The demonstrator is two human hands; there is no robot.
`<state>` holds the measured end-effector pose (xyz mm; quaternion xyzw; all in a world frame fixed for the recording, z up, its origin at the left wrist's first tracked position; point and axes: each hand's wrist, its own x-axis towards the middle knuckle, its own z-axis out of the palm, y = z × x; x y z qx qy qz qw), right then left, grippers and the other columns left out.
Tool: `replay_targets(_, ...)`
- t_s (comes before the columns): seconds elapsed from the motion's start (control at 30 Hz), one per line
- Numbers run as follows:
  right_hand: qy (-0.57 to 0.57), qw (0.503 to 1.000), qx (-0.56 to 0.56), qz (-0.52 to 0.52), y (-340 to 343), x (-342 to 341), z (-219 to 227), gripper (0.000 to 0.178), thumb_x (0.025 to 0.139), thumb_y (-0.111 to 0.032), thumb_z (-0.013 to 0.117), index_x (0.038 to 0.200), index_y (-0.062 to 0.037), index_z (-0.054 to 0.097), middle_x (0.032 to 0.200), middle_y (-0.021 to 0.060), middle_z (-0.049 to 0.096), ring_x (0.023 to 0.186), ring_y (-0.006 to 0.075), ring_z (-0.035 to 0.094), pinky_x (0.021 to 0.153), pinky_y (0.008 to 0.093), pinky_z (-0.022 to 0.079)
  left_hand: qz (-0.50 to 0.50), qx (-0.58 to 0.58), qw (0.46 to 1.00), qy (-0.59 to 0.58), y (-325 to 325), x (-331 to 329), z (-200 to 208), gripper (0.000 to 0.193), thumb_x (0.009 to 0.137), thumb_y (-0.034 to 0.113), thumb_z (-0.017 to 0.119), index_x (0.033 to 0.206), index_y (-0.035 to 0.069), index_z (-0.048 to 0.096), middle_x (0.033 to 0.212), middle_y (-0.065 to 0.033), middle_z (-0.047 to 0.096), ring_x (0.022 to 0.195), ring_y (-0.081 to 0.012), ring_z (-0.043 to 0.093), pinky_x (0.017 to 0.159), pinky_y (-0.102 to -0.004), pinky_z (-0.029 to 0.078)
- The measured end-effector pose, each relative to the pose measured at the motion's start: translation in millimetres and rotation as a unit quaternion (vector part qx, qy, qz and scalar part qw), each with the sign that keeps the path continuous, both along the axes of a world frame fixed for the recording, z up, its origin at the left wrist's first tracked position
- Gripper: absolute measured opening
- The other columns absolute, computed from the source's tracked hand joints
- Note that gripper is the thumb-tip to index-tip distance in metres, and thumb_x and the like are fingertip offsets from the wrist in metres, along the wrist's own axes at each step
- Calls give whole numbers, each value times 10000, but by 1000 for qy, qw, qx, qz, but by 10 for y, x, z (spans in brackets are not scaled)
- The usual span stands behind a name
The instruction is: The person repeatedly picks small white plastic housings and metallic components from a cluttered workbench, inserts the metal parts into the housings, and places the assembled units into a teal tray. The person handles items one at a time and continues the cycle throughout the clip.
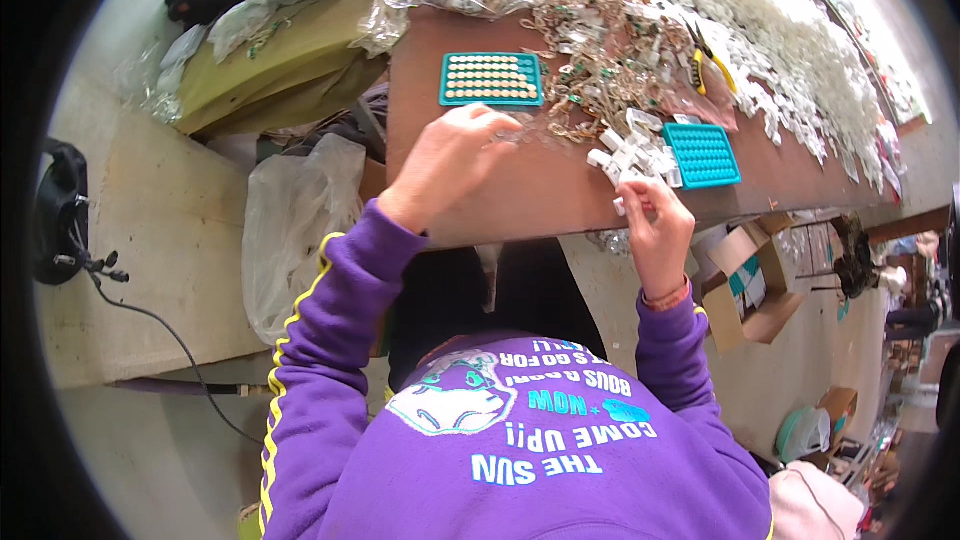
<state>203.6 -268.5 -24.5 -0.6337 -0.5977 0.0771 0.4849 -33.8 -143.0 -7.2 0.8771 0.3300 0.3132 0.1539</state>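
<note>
My left hand hovers over the near left of the brown tabletop, fingers loosely bent and apart, with nothing visible in them. Just beyond it lies a teal tray whose rows hold small round cream-coloured pieces; a few places at its right end show teal. My right hand is at the table's near edge, its thumb and fingers pinching a small white plastic piece. Next to that hand is a loose pile of white plastic pieces. A second teal tray, showing rows of teal pockets, lies right of the pile.
Tangled small parts with wires cover the middle of the brown table. Yellow-handled pliers lie there. A large heap of white pieces spreads behind. An open cardboard box stands on the floor at right; a plastic bag hangs left.
</note>
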Motion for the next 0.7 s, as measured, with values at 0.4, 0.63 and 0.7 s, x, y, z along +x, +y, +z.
replay_targets(0.4,38,998,24,-46,-97,134,66,103,859,-85,692,923,-5,689,824,112,681,674,167,640,618,283,500,-62,104,991,62,99,965,-321,173,784,81,637,952,92,596,875,-88,621,851,-285,638,739,-368,526)
replay_targets(0.63,-69,995,-45,-64,-66,128,-96,85,844,-125,696,854,-45,667,789,93,641,662,218,626,604,324,494,-151,135,975,90,234,849,-346,227,770,75,675,978,60,585,978,-95,600,925,-269,616,800,-363,514)
replay_targets(0.7,-86,993,-54,-58,-78,139,-149,91,815,-128,702,813,-63,639,778,90,598,716,259,600,644,373,482,-160,147,972,88,224,921,-363,217,773,78,666,972,59,582,965,-86,604,940,-268,609,815,-358,508)
